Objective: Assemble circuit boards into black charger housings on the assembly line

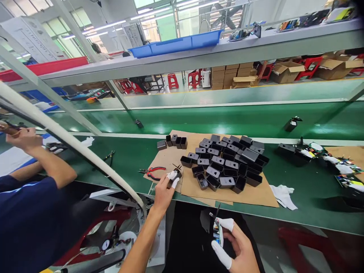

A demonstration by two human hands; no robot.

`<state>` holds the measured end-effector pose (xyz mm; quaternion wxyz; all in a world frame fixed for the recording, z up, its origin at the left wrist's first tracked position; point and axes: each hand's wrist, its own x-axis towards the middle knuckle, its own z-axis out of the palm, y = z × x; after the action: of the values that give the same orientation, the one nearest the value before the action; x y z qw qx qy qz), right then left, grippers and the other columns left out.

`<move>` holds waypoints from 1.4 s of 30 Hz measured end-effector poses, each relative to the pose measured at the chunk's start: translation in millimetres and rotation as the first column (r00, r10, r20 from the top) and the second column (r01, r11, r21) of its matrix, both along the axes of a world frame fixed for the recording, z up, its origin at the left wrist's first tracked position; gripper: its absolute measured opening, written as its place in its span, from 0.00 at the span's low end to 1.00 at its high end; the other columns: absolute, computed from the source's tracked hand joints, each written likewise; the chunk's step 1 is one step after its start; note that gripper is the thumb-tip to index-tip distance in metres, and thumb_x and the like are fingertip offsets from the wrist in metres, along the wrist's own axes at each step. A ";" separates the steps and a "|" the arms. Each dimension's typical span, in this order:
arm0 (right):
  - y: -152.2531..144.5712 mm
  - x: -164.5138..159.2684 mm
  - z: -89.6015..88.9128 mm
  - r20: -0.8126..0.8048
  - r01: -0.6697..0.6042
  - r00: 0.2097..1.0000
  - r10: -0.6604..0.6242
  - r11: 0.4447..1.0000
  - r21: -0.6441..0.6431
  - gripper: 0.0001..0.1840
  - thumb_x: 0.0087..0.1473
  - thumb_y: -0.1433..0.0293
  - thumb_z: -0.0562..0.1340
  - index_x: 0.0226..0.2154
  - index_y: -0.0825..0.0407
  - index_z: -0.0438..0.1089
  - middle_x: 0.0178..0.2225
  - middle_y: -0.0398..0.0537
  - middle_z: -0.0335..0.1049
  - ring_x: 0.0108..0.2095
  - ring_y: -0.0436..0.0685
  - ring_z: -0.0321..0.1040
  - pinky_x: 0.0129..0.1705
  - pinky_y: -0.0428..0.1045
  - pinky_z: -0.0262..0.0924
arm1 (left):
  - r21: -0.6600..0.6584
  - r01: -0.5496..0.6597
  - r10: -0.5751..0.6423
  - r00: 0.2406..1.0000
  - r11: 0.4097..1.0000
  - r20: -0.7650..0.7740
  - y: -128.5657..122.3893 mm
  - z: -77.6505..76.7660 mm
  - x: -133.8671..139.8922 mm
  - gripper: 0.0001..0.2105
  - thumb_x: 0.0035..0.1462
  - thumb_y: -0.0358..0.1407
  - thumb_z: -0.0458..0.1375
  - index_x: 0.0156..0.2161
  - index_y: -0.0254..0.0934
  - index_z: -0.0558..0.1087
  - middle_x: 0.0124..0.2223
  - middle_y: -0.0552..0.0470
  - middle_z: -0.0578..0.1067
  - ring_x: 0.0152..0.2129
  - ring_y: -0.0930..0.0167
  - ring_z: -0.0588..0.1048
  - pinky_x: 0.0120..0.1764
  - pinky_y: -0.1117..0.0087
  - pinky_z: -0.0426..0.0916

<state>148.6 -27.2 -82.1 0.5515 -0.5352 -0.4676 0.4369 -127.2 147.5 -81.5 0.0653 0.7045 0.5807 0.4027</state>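
Observation:
My left hand (164, 193), with white finger cots on its fingertips, grips a small black plastic case (176, 175) at the edge of the cardboard. Thin dark prongs or leads stick up from this case. In my right hand (237, 246), whose thumb and finger also wear white cots, a small circuit board (217, 232) is pinched above my lap. Blue and light components show on it, and a dark lead points upward. Left of my left hand lie red-handled pliers (155, 168). Many open black cases (217, 161) stand grouped on the cardboard sheet (256, 197).
A crumpled white cloth (283, 196) lies right of the cardboard. Circuit boards (324, 153) with black cases sit farther right on the green bench (284, 170). A pale diagonal pole (85, 142) stands at left, before a co-worker's arm (54, 163). A blue tray (176, 45) rests on the shelf above.

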 end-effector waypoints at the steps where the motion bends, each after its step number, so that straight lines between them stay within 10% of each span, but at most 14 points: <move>1: -1.3 -0.5 -2.2 -0.003 -0.014 1.000 0.014 1.000 0.001 0.21 0.54 0.60 0.74 0.52 0.42 0.81 0.45 0.52 0.80 0.40 0.61 0.81 0.43 0.51 0.82 | -0.006 0.007 -0.007 1.000 1.000 -0.004 -1.0 0.1 0.7 0.11 0.68 0.38 0.60 0.51 0.41 0.80 0.47 0.46 0.84 0.45 0.63 0.84 0.50 0.61 0.81; 21: -12.0 2.2 -8.2 -0.011 -0.121 0.993 0.121 0.992 -0.039 0.26 0.52 0.67 0.77 0.55 0.44 0.79 0.46 0.50 0.79 0.39 0.58 0.81 0.45 0.50 0.80 | -0.023 -0.103 0.106 0.959 0.994 0.264 -7.4 3.3 5.6 0.10 0.62 0.40 0.67 0.46 0.39 0.83 0.45 0.44 0.84 0.44 0.60 0.83 0.54 0.56 0.78; 29: -11.7 1.1 -13.8 -0.001 -0.159 0.987 0.159 0.987 -0.021 0.27 0.53 0.68 0.77 0.55 0.45 0.79 0.47 0.51 0.79 0.40 0.59 0.81 0.45 0.49 0.80 | -0.124 -0.107 0.161 0.766 0.986 0.622 -8.8 28.9 19.1 0.18 0.54 0.45 0.74 0.45 0.36 0.82 0.43 0.43 0.86 0.40 0.61 0.85 0.47 0.58 0.83; 32: -11.1 1.1 -17.6 -0.010 -0.125 0.992 0.125 0.991 -0.044 0.25 0.53 0.67 0.76 0.54 0.45 0.80 0.46 0.51 0.80 0.40 0.59 0.81 0.44 0.48 0.80 | -0.127 -0.111 0.168 0.566 0.986 0.807 -30.7 69.4 36.9 0.19 0.72 0.47 0.58 0.57 0.35 0.77 0.57 0.39 0.83 0.52 0.62 0.84 0.53 0.58 0.82; 34: -9.5 0.6 -18.2 0.003 -0.136 0.991 0.137 0.989 -0.062 0.21 0.55 0.65 0.75 0.52 0.46 0.81 0.44 0.50 0.80 0.39 0.59 0.82 0.43 0.48 0.80 | -0.185 0.020 0.185 0.003 0.982 0.983 -50.4 102.9 54.8 0.15 0.75 0.36 0.53 0.59 0.35 0.76 0.61 0.41 0.81 0.58 0.65 0.81 0.60 0.61 0.79; 36: -7.6 -0.4 -17.5 0.019 -0.140 0.990 0.142 0.987 -0.082 0.19 0.57 0.64 0.74 0.52 0.46 0.81 0.43 0.50 0.80 0.39 0.59 0.82 0.42 0.48 0.80 | -0.292 0.130 0.319 -0.351 0.948 0.880 -67.2 134.7 74.1 0.19 0.77 0.31 0.45 0.63 0.37 0.73 0.59 0.43 0.83 0.55 0.67 0.83 0.57 0.65 0.80; 38: -5.8 -1.8 -16.2 0.025 -0.151 0.988 0.154 0.983 -0.101 0.19 0.58 0.64 0.73 0.52 0.46 0.80 0.44 0.50 0.80 0.40 0.59 0.82 0.43 0.48 0.80 | -0.383 0.180 0.418 -0.515 0.906 0.748 -77.7 158.7 90.7 0.23 0.78 0.30 0.40 0.68 0.39 0.69 0.57 0.45 0.84 0.51 0.68 0.85 0.53 0.66 0.83; 42: -3.0 -5.2 -13.1 0.035 -0.173 0.983 0.179 0.976 -0.131 0.21 0.58 0.62 0.73 0.53 0.45 0.80 0.45 0.51 0.81 0.42 0.60 0.82 0.44 0.48 0.80 | -0.483 0.209 0.501 -0.602 0.850 0.622 -83.0 179.0 108.7 0.24 0.79 0.33 0.39 0.70 0.40 0.68 0.55 0.46 0.85 0.49 0.67 0.86 0.48 0.68 0.84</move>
<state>143.4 -30.2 -95.2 0.4645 -0.5357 -0.4969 0.5004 -18.6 64.5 97.5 0.6033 -0.1926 0.3846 0.6716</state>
